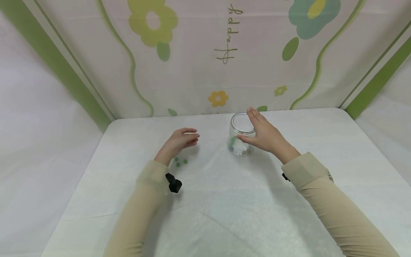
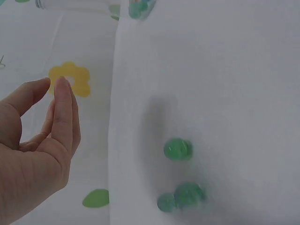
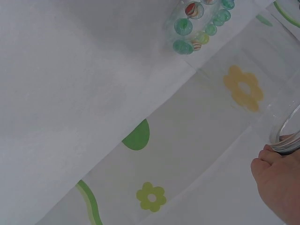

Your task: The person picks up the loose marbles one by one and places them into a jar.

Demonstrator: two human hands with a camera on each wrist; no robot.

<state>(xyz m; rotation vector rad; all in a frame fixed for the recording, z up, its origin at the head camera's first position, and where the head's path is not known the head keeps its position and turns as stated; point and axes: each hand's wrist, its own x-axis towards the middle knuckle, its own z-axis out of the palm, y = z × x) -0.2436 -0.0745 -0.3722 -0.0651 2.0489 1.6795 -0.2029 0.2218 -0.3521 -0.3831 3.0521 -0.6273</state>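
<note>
A clear jar (image 1: 242,142) with a metallic-looking rim stands upright near the table's far edge. Glass marbles lie in its bottom, mostly green; a red-streaked marble (image 3: 194,10) shows in the right wrist view. My right hand (image 1: 264,135) holds the jar from the right, thumb across the near side and fingers at the far side of the rim. To the left, my left hand (image 1: 181,141) hovers over the table, fingers bent slightly and thumb near the fingertips; nothing shows between them. Beneath it lie three green marbles, one (image 2: 176,149) apart from the other two.
A white cloth covers the table (image 1: 218,200). Behind its far edge rises a pale backdrop (image 1: 192,78) printed with flowers, leaves and green lines. White side walls (image 1: 38,125) stand left and right. A small black device (image 1: 173,183) sits at the left wrist.
</note>
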